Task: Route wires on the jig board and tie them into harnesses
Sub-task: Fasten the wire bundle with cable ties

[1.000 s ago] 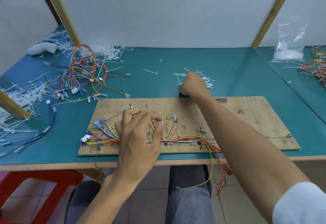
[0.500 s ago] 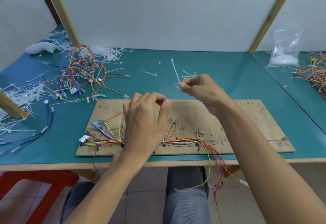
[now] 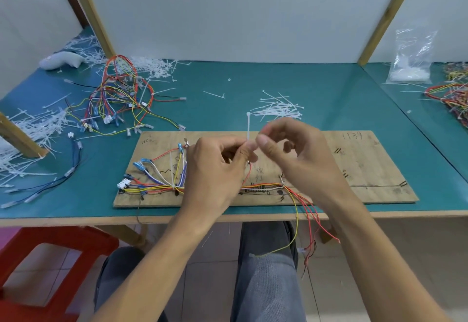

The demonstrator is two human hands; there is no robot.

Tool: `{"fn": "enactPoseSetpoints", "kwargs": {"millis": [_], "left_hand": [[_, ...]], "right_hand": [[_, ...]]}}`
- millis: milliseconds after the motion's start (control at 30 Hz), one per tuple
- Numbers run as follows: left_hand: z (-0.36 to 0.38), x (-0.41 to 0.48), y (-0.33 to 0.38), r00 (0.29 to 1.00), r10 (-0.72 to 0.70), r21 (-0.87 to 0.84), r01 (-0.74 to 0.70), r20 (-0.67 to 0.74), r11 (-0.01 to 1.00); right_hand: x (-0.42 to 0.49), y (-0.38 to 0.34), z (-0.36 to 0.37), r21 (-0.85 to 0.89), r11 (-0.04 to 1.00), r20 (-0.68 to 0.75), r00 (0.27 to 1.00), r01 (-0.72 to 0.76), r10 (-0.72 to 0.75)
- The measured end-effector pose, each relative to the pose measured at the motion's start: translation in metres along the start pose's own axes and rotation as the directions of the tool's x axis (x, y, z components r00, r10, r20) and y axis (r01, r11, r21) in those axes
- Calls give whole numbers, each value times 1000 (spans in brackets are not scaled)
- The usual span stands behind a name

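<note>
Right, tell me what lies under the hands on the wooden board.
Wires cross the board, visible either side of the left hand and right hand, which pinch a cable tie. The stretch beneath the hands is covered.

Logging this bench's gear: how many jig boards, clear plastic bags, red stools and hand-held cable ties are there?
Jig board: 1
Clear plastic bag: 1
Red stool: 1
Cable tie, pinched between left hand and right hand: 1
Total: 4
</note>
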State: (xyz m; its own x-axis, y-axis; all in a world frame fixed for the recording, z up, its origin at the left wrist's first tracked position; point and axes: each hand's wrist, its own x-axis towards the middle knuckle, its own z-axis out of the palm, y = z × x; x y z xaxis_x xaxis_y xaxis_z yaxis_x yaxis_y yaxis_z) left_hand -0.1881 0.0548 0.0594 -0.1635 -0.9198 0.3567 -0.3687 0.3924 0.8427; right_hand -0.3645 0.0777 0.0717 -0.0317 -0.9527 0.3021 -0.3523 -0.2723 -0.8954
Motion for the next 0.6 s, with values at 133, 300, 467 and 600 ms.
{"fn": "enactPoseSetpoints", "kwargs": {"millis": [133,300,467,600], "left_hand": [[4,-13,0,990,-50,-57,58,132,997],[5,-16,-1,977,-53,-79,71,207,994],[16,-12,-5,981,-38,-65,52,191,997],[30,-16,-11,982,32,150,-61,186,987]], "right_hand": [[11,-2,-13,141,988,8,998,-65,65],[9,7,-14,188,980,60,997,-62,52],[-4,24,-17,207,969,90,988,-138,122],[-8,43,-23,108,989,13,995,-98,97]]}}
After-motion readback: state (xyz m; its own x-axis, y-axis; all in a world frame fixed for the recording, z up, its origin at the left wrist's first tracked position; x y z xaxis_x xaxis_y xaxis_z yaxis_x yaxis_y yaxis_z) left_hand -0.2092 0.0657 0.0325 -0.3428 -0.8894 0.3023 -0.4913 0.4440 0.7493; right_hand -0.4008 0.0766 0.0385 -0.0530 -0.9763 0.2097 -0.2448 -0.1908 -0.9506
